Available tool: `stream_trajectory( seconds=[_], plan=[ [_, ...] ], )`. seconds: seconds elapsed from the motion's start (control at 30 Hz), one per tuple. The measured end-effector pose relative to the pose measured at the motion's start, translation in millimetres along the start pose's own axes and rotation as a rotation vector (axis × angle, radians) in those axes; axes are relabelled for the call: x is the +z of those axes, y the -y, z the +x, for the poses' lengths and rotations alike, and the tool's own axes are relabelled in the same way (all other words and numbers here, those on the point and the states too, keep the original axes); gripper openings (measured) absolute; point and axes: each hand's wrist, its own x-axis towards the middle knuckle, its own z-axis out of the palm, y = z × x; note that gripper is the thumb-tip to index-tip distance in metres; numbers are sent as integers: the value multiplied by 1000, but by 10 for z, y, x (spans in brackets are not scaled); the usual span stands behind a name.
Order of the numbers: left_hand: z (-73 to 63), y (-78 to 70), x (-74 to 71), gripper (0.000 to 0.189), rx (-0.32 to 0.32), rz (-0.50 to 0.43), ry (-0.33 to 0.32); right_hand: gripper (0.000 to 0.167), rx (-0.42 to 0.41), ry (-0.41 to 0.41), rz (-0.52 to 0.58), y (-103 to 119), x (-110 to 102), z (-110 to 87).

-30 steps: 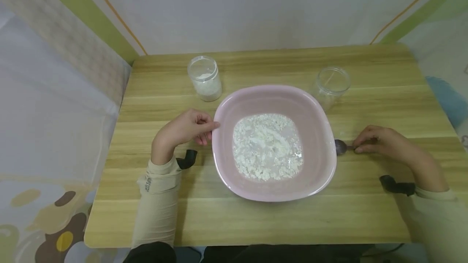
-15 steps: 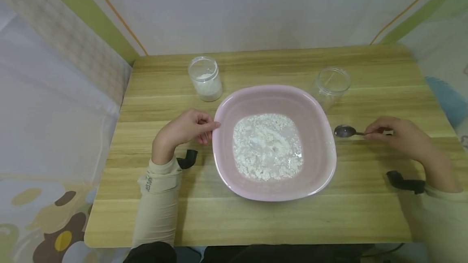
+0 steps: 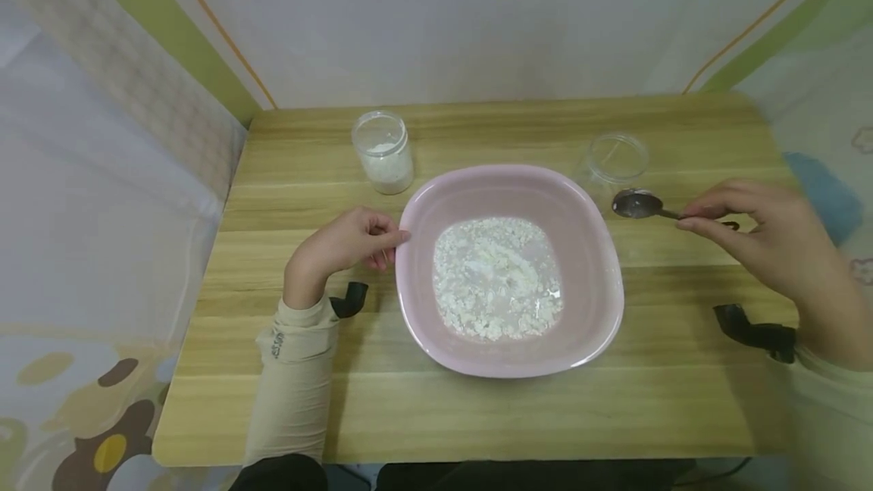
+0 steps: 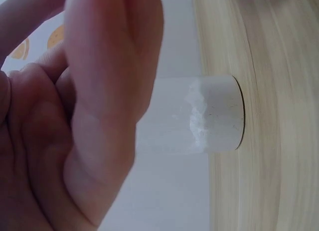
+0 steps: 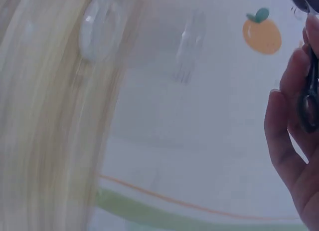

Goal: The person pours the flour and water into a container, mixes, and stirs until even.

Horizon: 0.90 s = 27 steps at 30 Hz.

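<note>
From afar I see the right hand (image 3: 771,237) pinching the spoon (image 3: 637,204) by its handle — head left free, I judge — off the far right of the basin (image 3: 592,279), whose left rim the left hand (image 3: 348,241) pinches, probably for steadiness, powder jar (image 3: 389,165) past its far left, clear jar (image 3: 617,160) past its far right.

Legible text: none that I can read through my cameras. On the left sleeve (image 3: 292,396), near its cuff, I see a small dark mark (image 3: 276,345), too small to decipher.
</note>
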Motion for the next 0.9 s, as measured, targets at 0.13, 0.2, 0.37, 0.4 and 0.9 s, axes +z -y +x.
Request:
stream_trajectory(
  seconds=[0.13,0.2,0.37,0.4,0.9],
  plan=[
    [-8,23,7,30,6,-2,3,7,-66,12,51,101,84,28],
    [-18,28,12,30,-1,-7,8,9,-93,26,98,152,137,40],
    [-13,19,9,29,3,-4,8,19,-118,65,129,286,235,102],
    [-15,11,6,29,6,0,5,23,-117,82,124,314,253,121],
    [6,12,6,29,18,5,2,36,-154,317,107,571,511,241]
  ],
)
